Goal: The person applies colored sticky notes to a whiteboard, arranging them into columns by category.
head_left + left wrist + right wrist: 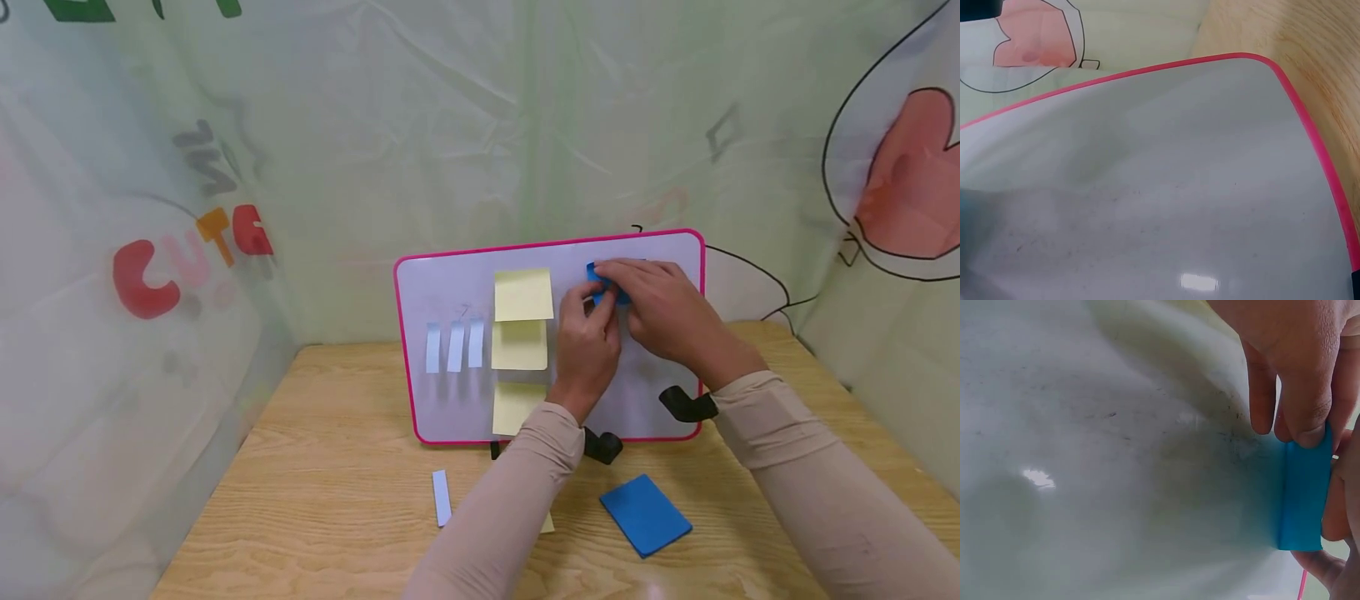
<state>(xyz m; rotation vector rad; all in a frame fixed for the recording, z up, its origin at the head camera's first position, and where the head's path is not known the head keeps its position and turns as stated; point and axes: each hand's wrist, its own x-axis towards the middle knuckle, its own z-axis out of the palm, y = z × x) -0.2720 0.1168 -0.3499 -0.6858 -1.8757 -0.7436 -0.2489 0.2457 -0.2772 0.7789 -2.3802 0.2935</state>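
A blue sticky note [592,272] is at the upper right of a pink-edged whiteboard [652,417], mostly covered by fingers in the head view. In the right wrist view the blue note [1302,497] appears as a narrow strip close over the board. My left hand [588,350] pinches one end of it, the thumb lying on its face. From above and to the right, my right hand [667,312] grips its upper edge with curled fingers. Only a blue blur shows at the left border of the left wrist view, and both hands are outside that view.
Pale yellow notes [522,293] run down the board's middle; several light blue strips [454,346] are at its left. On the wooden table [322,467] lie a blue pad [647,517], another light blue strip [442,498] and a yellow note [548,524] partly behind my left sleeve.
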